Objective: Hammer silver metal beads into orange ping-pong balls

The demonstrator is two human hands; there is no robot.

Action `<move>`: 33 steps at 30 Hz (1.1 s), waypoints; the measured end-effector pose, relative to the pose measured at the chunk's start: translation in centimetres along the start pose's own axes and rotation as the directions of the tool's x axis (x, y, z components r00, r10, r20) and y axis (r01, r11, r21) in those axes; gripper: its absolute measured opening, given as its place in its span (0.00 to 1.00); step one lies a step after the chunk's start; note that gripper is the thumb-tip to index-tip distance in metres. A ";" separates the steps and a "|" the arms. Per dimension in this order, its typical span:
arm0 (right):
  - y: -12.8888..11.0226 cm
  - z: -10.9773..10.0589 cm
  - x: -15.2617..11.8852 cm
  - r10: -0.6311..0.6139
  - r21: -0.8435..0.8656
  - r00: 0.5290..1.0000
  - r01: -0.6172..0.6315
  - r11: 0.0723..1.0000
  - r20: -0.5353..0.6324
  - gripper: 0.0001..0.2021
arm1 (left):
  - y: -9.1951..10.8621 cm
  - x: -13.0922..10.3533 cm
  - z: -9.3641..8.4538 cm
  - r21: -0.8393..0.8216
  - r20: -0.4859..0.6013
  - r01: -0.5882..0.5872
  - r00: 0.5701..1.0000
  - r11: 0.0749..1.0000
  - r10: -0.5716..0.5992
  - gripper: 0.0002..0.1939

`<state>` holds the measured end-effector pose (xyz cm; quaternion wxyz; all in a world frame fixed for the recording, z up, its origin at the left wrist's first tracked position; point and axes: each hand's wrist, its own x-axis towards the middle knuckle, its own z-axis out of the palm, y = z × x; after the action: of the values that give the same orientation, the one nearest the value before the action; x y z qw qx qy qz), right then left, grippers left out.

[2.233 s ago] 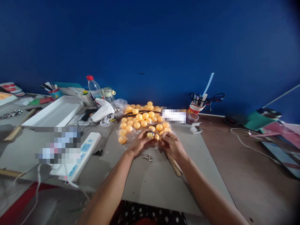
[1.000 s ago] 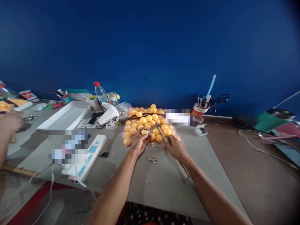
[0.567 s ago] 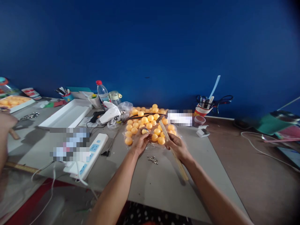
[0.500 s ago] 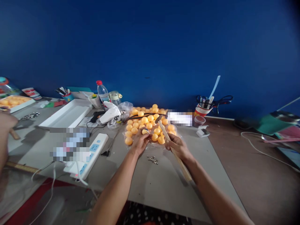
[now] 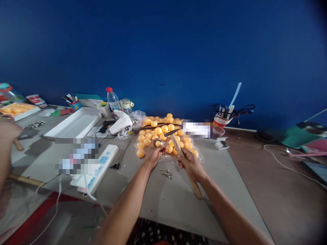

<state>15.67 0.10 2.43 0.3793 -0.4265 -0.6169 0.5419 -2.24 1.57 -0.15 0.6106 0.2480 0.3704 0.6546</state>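
In my left hand (image 5: 152, 154), the fingers are closed round a small yellow-orange ball (image 5: 158, 143) with a shiny dark patch on top. My right hand (image 5: 191, 164) grips a hammer (image 5: 176, 142) by its flat wooden handle, which slants down toward me. The hammer's thin dark head lies just above and right of the ball, apart from it. Behind both hands a clear plastic bag holds many orange balls (image 5: 147, 142). A small heap of shiny metal bits (image 5: 166, 174) lies on the grey mat between my forearms.
To the left are a power strip (image 5: 103, 163) with cords, a white tray (image 5: 73, 124), a glue gun (image 5: 106, 126) and a red-capped bottle (image 5: 112, 98). At the right back stands a pen cup (image 5: 221, 119). Another person's arm (image 5: 9, 143) holds a wooden handle at far left.
The hammer has swung in my right hand: its head now points left across the balls, and the handle's lower end has shifted left. My left hand stays nearly still with the ball.
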 end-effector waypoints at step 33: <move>1.5 0.0 -0.1 -0.040 -0.471 0.989 0.102 0.876 0.142 0.05 | -0.3 0.3 0.1 0.314 -0.183 -0.096 0.970 0.945 0.159 0.20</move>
<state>15.89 0.13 0.94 0.2422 -0.4482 -0.7694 0.3854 -1.97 1.88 -0.37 0.4799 0.2931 0.5105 0.6505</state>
